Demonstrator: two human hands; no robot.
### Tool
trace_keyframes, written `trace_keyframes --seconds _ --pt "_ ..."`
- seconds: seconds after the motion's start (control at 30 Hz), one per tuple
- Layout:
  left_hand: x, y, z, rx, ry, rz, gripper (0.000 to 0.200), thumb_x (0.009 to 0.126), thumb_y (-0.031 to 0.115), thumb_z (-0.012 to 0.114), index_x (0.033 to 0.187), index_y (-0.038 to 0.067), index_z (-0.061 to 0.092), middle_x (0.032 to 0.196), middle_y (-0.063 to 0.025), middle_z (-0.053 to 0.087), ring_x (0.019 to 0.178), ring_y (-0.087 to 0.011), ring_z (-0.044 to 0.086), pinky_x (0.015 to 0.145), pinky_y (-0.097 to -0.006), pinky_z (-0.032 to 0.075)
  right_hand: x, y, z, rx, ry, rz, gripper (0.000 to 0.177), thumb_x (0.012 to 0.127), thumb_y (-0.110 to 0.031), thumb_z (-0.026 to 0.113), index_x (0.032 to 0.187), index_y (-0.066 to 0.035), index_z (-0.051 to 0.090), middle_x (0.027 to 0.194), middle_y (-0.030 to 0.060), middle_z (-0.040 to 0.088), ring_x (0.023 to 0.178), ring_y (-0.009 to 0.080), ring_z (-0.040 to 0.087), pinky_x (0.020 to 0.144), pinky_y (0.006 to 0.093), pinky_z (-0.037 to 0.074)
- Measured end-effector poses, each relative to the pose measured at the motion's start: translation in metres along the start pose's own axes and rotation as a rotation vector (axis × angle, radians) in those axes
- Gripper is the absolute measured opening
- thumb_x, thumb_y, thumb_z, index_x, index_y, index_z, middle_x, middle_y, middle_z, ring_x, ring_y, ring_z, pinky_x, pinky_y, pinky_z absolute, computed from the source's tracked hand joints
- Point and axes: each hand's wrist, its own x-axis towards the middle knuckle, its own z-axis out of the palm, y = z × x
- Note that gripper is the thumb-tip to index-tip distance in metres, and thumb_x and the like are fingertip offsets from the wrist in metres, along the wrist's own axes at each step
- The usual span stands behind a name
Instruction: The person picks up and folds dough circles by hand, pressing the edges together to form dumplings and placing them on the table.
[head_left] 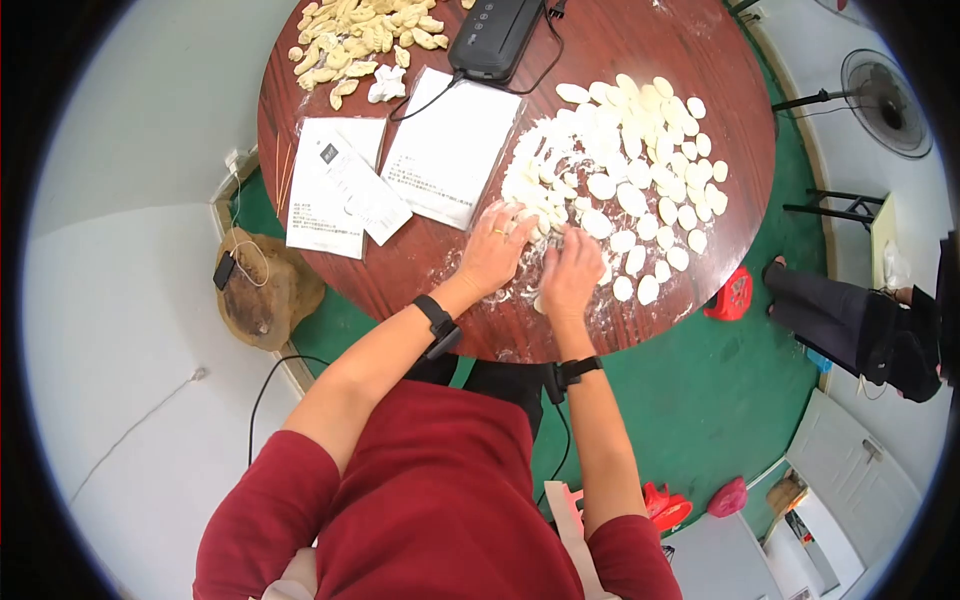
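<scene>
My left hand (497, 243) reaches over the table's near side, fingers stretched out and a ring on one of them. Its fingertips touch small pieces of dough (545, 205) at the edge of a floury heap. Beside it on the right, my right hand (573, 275) rests with its fingers apart and bent down on the floured surface; anything under its palm is hidden. Flattened dough rounds (631, 199) spread to the right of both hands, some overlapping. White flour (530, 165) covers the wood around the small pieces.
The round wooden table (735, 130) carries shaped dough pieces (365, 30) at the far left, a black device (497, 38) with a cable, and papers in plastic sleeves (445, 150). A person (850, 325) is at the right. A red stool (733, 293) stands near the table's edge.
</scene>
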Motion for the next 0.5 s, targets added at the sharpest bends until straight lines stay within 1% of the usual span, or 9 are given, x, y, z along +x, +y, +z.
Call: trace_keyframes --seconds 0.07,0.1,0.13,0.2,0.23,0.33,0.4,0.43,0.5 --pt "0.004 -0.005 0.019 0.049 0.028 0.032 0.049 0.091 0.011 0.061 0.139 0.01 0.052 0.14 -0.0167 0.048 0.133 -0.0385 0.043 0.117 -0.0517 0.032 -0.008 -0.005 0.014 -0.006 -0.08 -0.062 0.056 0.092 -0.023 0.067 0.144 -0.013 0.048 0.141 0.0135 0.05 0.13 0.0323 0.046 0.105 0.0505 0.032" --pt "0.003 -0.007 0.024 0.046 -0.032 0.021 0.055 0.09 0.011 0.06 0.143 0.01 0.047 0.147 -0.0161 0.043 0.14 -0.0376 0.037 0.122 -0.053 0.026 -0.012 -0.004 0.019 -0.002 -0.139 -0.067 0.061 0.093 -0.028 0.066 0.148 -0.016 0.044 0.147 0.0137 0.044 0.136 0.0321 0.041 0.108 0.0527 0.028" --pt "0.002 -0.008 0.029 0.041 -0.033 0.02 0.055 0.09 0.011 0.06 0.143 0.01 0.047 0.147 -0.0161 0.043 0.14 -0.0376 0.037 0.122 -0.053 0.026 -0.017 -0.002 0.023 -0.006 -0.141 -0.065 0.061 0.093 -0.028 0.066 0.148 -0.016 0.044 0.147 0.0137 0.044 0.136 0.0321 0.041 0.108 0.0527 0.028" --pt "-0.001 -0.011 0.036 0.082 -0.071 0.055 0.058 0.089 0.01 0.061 0.145 0.011 0.046 0.15 -0.016 0.041 0.143 -0.0362 0.035 0.122 -0.0549 0.023 -0.024 0.001 0.028 -0.038 -0.15 -0.062 0.061 0.094 -0.03 0.065 0.15 -0.019 0.043 0.151 0.0138 0.039 0.14 0.0329 0.036 0.108 0.0546 0.026" --pt "-0.002 -0.013 0.038 0.08 -0.073 0.053 0.058 0.089 0.01 0.061 0.145 0.011 0.046 0.15 -0.016 0.041 0.143 -0.0362 0.035 0.122 -0.0549 0.023 -0.024 0.003 0.03 -0.05 -0.163 -0.045 0.061 0.095 -0.035 0.063 0.151 -0.02 0.042 0.153 0.0138 0.036 0.141 0.0332 0.034 0.108 0.0558 0.024" --pt "-0.004 -0.014 0.042 0.129 -0.085 0.086 0.06 0.091 0.011 0.06 0.148 0.013 0.042 0.153 -0.0158 0.037 0.145 -0.0347 0.032 0.122 -0.0574 0.022 -0.025 0.002 0.032 -0.085 -0.148 -0.041 0.06 0.096 -0.037 0.06 0.15 -0.02 0.043 0.153 0.0144 0.036 0.141 0.0329 0.034 0.109 0.0555 0.023" --pt "-0.004 -0.012 0.045 0.14 -0.032 0.057 0.062 0.094 0.016 0.058 0.151 0.015 0.036 0.157 -0.0156 0.034 0.148 -0.0338 0.028 0.123 -0.0595 0.018 -0.026 0.001 0.031 -0.112 -0.156 -0.018 0.059 0.097 -0.039 0.058 0.151 -0.02 0.043 0.156 0.0141 0.034 0.143 0.0327 0.032 0.11 0.0559 0.022" --pt "-0.003 -0.011 0.045 0.136 -0.037 0.056 0.062 0.094 0.016 0.058 0.151 0.015 0.036 0.157 -0.0156 0.034 0.148 -0.0338 0.028 0.123 -0.0595 0.018 -0.024 0.002 0.032 -0.136 -0.152 -0.004 0.059 0.098 -0.041 0.056 0.151 -0.02 0.043 0.158 0.0139 0.033 0.144 0.0325 0.031 0.111 0.0563 0.02" --pt "-0.003 -0.009 0.043 0.214 -0.077 0.012 0.066 0.096 0.024 0.058 0.155 0.017 0.03 0.161 -0.0157 0.027 0.152 -0.0336 0.021 0.123 -0.061 0.013 -0.022 0.002 0.032 -0.163 -0.147 -0.004 0.059 0.099 -0.042 0.054 0.152 -0.021 0.042 0.16 0.0133 0.03 0.147 0.0324 0.028 0.112 0.0569 0.019"
